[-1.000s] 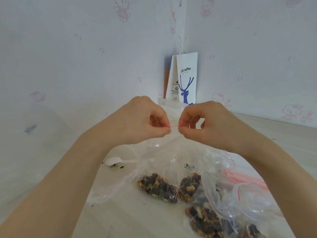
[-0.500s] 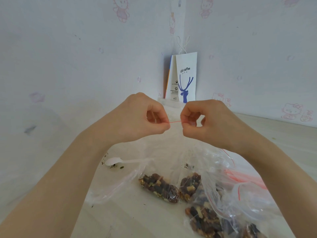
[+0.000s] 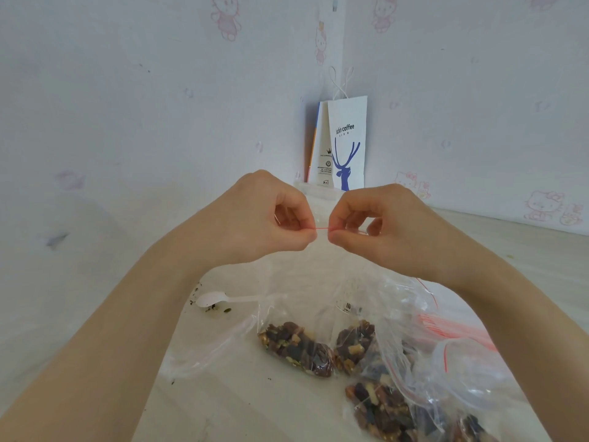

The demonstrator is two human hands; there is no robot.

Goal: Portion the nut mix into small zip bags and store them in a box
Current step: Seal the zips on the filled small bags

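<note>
While both hands hang above the pale desk (image 3: pixel 239 403), each grip is closed to a tight thumb-and-forefinger pinch on the thin red zip strip (image 3: pixel 322 229) of a small clear plastic zip bag (image 3: pixel 306 282). The left hand (image 3: pixel 264 218) pinches the strip's left part and the right hand (image 3: pixel 382 224) its right part. A short bare length of red shows between the two grips, and the remaining fingers of both hands are curled toward the palms.

Below the grips the bag's film drops toward the desk. Straight beneath the left grip lies a lump of dark brown and tan nut mix (image 3: pixel 296 349), with a second lump just beside it under the right grip; whether both sit inside the pinched bag cannot be told.

Lower still, on the right grip's side, a larger clear bag of nut mix (image 3: pixel 382 406) rests on the desk. Beside it, under the right forearm, is a flat stack of empty clear bags with red strips (image 3: pixel 452 328).

Down and outward from the left grip lies a white plastic spoon (image 3: pixel 212 298), with dark crumbs (image 3: pixel 212 309) beside its bowl.

Beyond the grips a white paper carrier bag with a blue deer (image 3: pixel 347 145) stands upright in the wall corner.
</note>
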